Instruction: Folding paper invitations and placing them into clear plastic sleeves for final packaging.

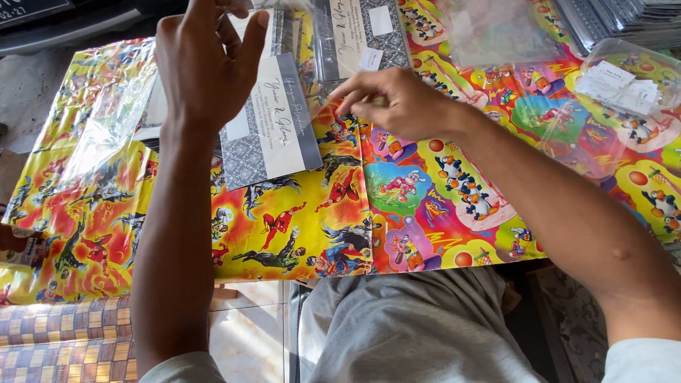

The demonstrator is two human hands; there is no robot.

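My left hand (202, 60) is raised above the table with its fingers curled on the top edge of a clear plastic sleeve (298, 28). A grey and white card (273, 124) lies on the colourful cartoon table cover (298, 227) just under that hand. A second grey and white card (358, 35) sits inside the clear sleeve further back. My right hand (394, 103) rests on the table with its fingertips pinched together near a small white label (369, 59); what it pinches is too small to tell.
A clear plastic tub (628, 89) with several small white labels stands at the right. Loose clear sleeves (106, 120) lie at the left and more sleeves (496, 32) lie at the back. A stack of grey cards (624, 18) sits at the top right.
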